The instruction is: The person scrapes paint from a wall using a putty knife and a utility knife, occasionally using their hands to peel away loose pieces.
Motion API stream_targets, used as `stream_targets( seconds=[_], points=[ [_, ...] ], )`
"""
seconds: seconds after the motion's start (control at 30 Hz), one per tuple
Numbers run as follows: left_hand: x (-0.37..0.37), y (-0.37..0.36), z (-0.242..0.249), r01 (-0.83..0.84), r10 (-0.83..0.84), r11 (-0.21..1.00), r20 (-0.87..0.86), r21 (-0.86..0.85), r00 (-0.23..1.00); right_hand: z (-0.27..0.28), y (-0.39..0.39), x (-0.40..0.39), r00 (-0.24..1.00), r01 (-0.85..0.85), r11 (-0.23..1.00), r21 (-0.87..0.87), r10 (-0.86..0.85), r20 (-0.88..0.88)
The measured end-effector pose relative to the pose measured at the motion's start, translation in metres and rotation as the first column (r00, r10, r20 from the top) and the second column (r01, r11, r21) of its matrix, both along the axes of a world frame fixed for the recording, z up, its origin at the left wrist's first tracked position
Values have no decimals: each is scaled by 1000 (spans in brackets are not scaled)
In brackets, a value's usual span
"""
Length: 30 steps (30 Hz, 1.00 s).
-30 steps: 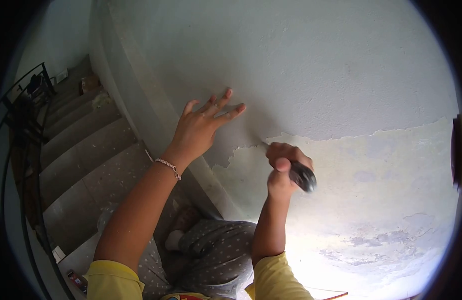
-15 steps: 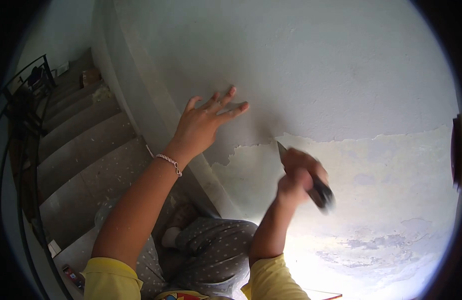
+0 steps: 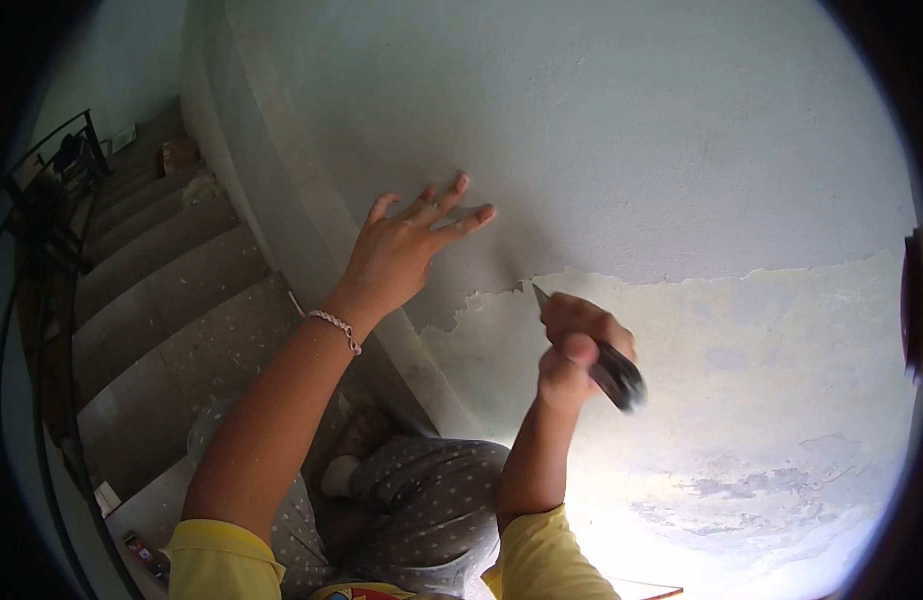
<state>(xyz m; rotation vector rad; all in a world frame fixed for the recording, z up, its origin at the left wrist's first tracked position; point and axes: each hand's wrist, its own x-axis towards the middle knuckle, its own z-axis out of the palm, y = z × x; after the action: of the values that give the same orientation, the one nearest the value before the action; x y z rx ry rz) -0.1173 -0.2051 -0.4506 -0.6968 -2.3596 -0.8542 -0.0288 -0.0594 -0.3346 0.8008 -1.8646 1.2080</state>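
My left hand (image 3: 406,245) rests with spread fingertips against the grey painted wall (image 3: 631,140), holding nothing. A braided bracelet (image 3: 336,328) circles that wrist. Right of it and lower, my right hand (image 3: 584,345) is closed round a scraper (image 3: 618,377) with a dark handle. Its thin pointed blade reaches up-left to the ragged edge of the grey paint. Below this edge lies a paler, bared wall surface (image 3: 681,350). My fingers hide part of the tool.
Stairs (image 3: 171,290) speckled with pale flecks run up at the left, beside a dark metal railing (image 3: 56,400). A brown box (image 3: 179,155) sits on an upper step. A dark red object (image 3: 913,305) is at the right edge.
My right hand has moved a little to the left with the scraper, along the ragged paint edge. My left hand has stayed nearly in place.
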Motion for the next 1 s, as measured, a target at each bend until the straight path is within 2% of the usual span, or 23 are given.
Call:
stream_targets(
  seconds=[0.07,0.13,0.2,0.23,0.27,0.33,0.4,0.47,0.5,0.53,0.6,0.67,0.73,0.8,0.83,0.93,1.0],
  points=[
    [1,-2,-1,-3,3,1000,7,-2,1000,7,9,7,993,-111,994,-23,110,-33],
    [0,0,0,7,-7,1000,15,-3,1000,5,8,3,1000,-4,1000,-19,4,-8],
    [0,2,0,12,-12,1000,17,4,1000,-18,12,-13,993,57,996,-74,-49,103],
    [0,1,0,9,-9,1000,21,6,1000,-21,11,-12,988,59,998,-15,-56,143],
    [-1,0,1,8,-8,1000,19,4,1000,-21,12,-9,988,57,998,-17,-54,141],
    [0,-2,1,0,0,1000,6,-9,1000,-6,3,-1,996,-77,996,-34,78,38],
    [0,-1,-2,-6,6,1000,9,-7,1000,1,9,4,996,-79,995,-53,81,28],
    [-1,2,-2,1,-1,1000,-5,-5,1000,-10,12,-4,997,23,998,-55,-19,70],
    [-1,2,-2,7,-7,1000,4,7,1000,-23,12,-10,986,90,991,-100,-75,150],
    [-1,2,-2,11,-11,1000,11,17,1000,-30,13,-13,979,57,996,-73,-42,199],
    [-1,0,0,15,-16,1000,9,16,1000,-27,12,-8,991,95,995,33,-97,88],
    [1,-1,-1,12,-12,1000,23,23,1000,-15,7,-2,995,-70,994,-81,75,63],
    [0,0,-1,6,-6,1000,6,16,1000,-17,11,-2,995,-79,994,-75,84,62],
    [0,2,-2,7,-7,1000,13,11,1000,-31,11,-10,990,98,993,-62,-91,105],
    [0,2,-1,3,-3,1000,20,2,1000,-33,11,-12,990,2,999,-54,6,143],
    [1,0,0,5,-6,1000,24,14,1000,-19,-2,-1,999,1,1000,-14,-1,35],
    [2,-1,0,-3,2,1000,25,16,1000,-13,4,6,996,-81,996,-29,82,37]
  ],
)
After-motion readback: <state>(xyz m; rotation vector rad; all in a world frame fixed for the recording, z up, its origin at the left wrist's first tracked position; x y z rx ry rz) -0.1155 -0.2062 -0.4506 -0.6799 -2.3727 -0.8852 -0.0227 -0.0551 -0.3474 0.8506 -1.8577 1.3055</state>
